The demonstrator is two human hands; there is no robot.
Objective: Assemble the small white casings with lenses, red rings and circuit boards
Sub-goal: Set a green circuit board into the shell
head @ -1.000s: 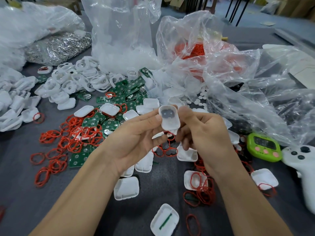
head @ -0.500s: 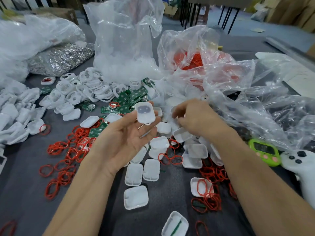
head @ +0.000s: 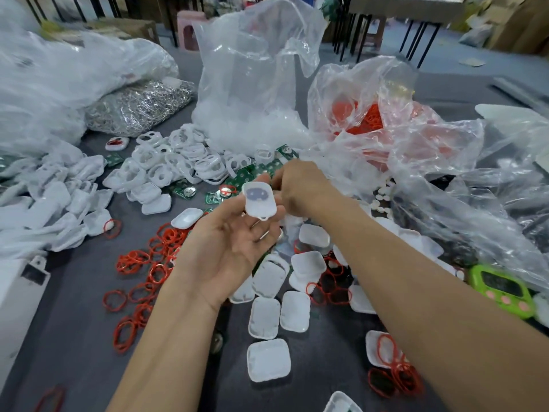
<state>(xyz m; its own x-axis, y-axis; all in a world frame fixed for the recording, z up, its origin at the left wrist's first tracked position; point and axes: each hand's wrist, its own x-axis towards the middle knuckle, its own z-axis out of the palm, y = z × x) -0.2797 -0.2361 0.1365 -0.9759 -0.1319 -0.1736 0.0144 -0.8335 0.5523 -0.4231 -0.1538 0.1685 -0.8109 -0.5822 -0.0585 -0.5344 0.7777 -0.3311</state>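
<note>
- casing (head: 259,202) sits mid-frame, pinched at the fingertips of our left hand (head: 234,248), window side facing us, probably so it's ready for a part
- right hand (head: 300,185) is just behind it, over the boards (head: 237,179), fingers curled; can't tell if they've got anything
- rings (head: 154,263) lie lower left

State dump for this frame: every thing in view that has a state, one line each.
left hand: palm up, fingertips pinching the white casing.
white casing: held above the table, dark window toward camera.
right hand: extended beyond the casing, back toward camera; grip hidden.
red rings: loose, scattered on the table.
circuit boards: loose, heaped.
spare casing shells: lying loose on the table.
green timer: face up, display unreadable.
</note>
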